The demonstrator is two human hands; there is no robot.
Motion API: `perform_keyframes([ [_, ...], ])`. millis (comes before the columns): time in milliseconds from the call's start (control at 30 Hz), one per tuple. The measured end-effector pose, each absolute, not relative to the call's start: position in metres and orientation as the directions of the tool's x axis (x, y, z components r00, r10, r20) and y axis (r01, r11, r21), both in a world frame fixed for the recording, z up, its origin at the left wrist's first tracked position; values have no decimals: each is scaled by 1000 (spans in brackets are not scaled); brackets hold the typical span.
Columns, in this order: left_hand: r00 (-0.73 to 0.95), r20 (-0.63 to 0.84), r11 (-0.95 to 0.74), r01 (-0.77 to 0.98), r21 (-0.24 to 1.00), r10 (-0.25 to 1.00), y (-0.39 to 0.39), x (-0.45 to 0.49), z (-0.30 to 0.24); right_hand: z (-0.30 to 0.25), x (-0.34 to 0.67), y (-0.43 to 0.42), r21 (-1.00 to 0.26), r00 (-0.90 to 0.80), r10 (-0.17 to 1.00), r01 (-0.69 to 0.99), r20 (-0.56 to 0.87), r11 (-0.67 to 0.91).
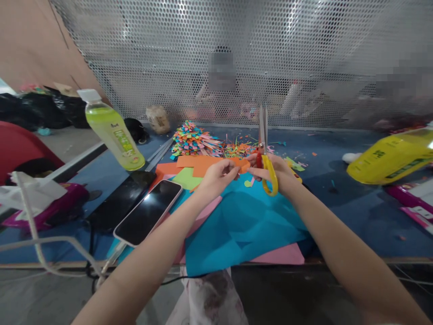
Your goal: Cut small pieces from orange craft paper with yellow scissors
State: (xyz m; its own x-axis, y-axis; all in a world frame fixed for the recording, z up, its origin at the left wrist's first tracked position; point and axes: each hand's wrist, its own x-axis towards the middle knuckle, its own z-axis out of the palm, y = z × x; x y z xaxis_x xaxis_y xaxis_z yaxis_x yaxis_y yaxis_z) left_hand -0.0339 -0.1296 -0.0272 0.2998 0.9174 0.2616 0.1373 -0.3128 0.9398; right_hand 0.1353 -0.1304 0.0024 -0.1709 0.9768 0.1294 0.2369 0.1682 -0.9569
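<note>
small orange paper point(243, 166) between both hands, above blue paper point(260, 212); pinched in closed left hand point(220, 174), at fingertips of half-curled right hand point(283, 172); also gripped there, scissors point(263, 131) with blades pointing away, crosswise to hand-to-hand line.

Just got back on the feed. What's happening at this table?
A person is handling a small orange paper piece: the left hand pinches it, and the right hand has its fingers at the other edge while holding scissors, blades pointing away from the person. Beneath the hands lie blue sheets. Beyond them stands a multicoloured paper cone, with loose paper scraps beside it.
</note>
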Motion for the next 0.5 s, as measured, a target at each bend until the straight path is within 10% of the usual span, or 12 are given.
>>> perform_keyframes([
  [500, 356, 229, -263, 50, 963, 906, -131, -33, -25, -11, 143, -122, -980, -203, 963, 58, 178, 193],
])
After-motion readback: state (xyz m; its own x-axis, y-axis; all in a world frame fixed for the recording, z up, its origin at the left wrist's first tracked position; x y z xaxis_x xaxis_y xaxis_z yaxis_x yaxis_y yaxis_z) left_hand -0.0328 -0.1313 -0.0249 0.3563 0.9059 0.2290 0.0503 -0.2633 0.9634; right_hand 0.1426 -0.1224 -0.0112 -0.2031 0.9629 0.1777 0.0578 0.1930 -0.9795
